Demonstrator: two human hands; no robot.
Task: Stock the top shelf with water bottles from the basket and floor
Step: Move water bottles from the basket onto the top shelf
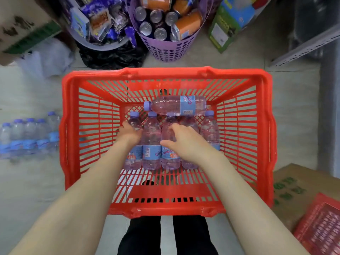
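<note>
Left hand (129,134) grips the leftmost bottle (132,159), right hand (184,142) curls over another, grip unclear, in the red basket (165,74).

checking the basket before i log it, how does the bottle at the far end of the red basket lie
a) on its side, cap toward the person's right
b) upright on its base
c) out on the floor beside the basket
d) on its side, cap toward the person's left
d: the far bottle lies on its side inside the red basket, crosswise to the row of bottles, with its purple cap toward the person's left.
</note>
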